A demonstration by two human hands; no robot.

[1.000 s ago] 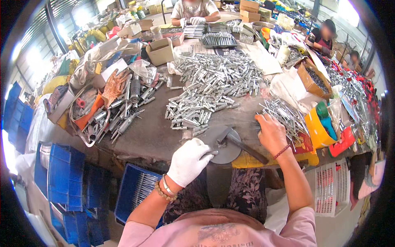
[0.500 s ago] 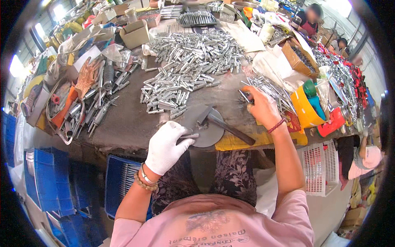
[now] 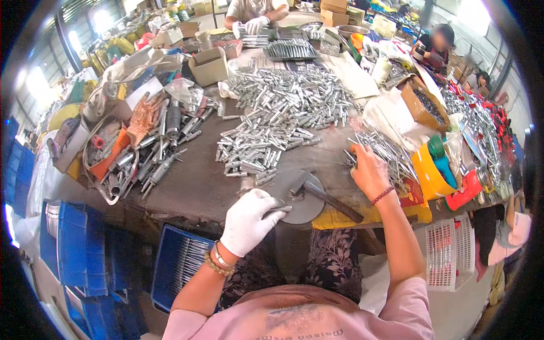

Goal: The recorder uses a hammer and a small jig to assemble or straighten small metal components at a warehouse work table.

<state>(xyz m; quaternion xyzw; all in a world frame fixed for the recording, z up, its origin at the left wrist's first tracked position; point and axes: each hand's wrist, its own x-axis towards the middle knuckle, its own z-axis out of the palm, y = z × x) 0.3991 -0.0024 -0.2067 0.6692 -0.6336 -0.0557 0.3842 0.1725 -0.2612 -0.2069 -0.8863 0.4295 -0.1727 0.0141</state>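
My left hand (image 3: 248, 224), in a white glove, pinches a short silver metal tube (image 3: 281, 209) between thumb and fingers. It is over the near left edge of a round grey metal plate (image 3: 309, 214). A hammer (image 3: 334, 205) rests on that plate, its head toward the middle and its dark handle pointing to the near right. My right hand (image 3: 371, 174) is bare. Its fingers are bent and apart over the left end of a pile of thin metal rods (image 3: 391, 152), fingertips among the rod ends. Whether a rod is between them is hard to see.
Beyond the plate spreads a large heap of silver metal tubes (image 3: 294, 102). Tools and an orange glove (image 3: 144, 116) crowd the left. A cut yellow container (image 3: 430, 170) and a carton of small parts (image 3: 422, 102) stand right. A blue crate (image 3: 181, 260) sits below; a co-worker (image 3: 258, 14) is opposite.
The whole view has shifted, so the bench appears lower and further right, and the co-worker opposite shows more. My left hand keeps the tube; my right hand stays at the rods.
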